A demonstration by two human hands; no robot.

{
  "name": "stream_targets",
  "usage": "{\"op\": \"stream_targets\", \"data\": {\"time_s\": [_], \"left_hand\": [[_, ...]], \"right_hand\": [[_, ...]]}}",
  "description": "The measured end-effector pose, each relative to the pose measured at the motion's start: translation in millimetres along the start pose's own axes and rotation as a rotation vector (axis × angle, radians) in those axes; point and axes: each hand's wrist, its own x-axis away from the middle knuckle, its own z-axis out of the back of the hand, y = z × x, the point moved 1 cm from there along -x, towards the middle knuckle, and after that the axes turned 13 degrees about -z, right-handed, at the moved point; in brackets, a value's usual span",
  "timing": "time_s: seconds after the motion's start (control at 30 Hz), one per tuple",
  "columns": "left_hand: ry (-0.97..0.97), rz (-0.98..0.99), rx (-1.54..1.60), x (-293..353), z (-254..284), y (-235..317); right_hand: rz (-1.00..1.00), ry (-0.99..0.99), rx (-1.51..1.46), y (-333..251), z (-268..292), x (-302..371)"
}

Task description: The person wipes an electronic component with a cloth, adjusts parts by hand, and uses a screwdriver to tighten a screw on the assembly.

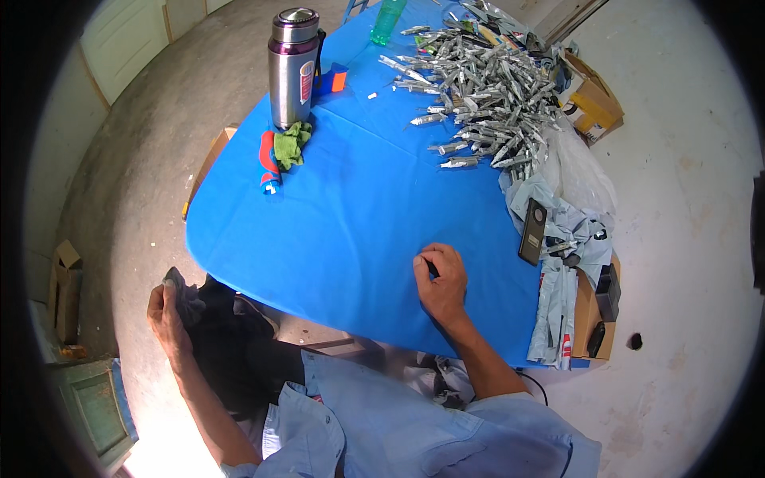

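Observation:
My left hand [168, 320] is off the table's left front corner, its fingers closed on a dark grey cloth [188, 301]. Over the near part of the blue-covered table [343, 239], my right hand [443, 280] is curled closed. Something small and dark shows between its thumb and fingers, too little to name. Far right on the table lies a large heap of small silver-grey tube-like pieces [486, 88], pointed at the ends. A green rag [292, 144] sits beside a red and blue hand tool [269, 159] on the left side.
A steel thermos [292, 80] stands at the far left, near a blue and orange object [331, 80]. Behind is a green bottle [387, 22]. A black phone [533, 231] lies on crumpled plastic bags [586, 239] at the right edge. Cardboard boxes [594, 99] stand beyond that edge.

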Motion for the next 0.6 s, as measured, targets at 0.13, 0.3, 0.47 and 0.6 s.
{"op": "stream_targets", "data": {"time_s": [0.13, 0.3, 0.47, 0.6], "left_hand": [[0.007, -0.016, -0.03, 2, -2, 3], [0.003, -0.017, -0.013, 2, -2, 0], [0.014, -0.018, -0.02, 3, -1, 4], [0.02, -0.034, -0.063, 2, 0, -2]], "right_hand": [[0.008, 0.011, 0.009, 2, -2, 1], [0.011, 0.013, 0.017, -1, -2, 0], [0.029, 0.012, 0.023, 1, -4, -1], [0.03, 0.013, 0.028, 2, -3, 0]]}}
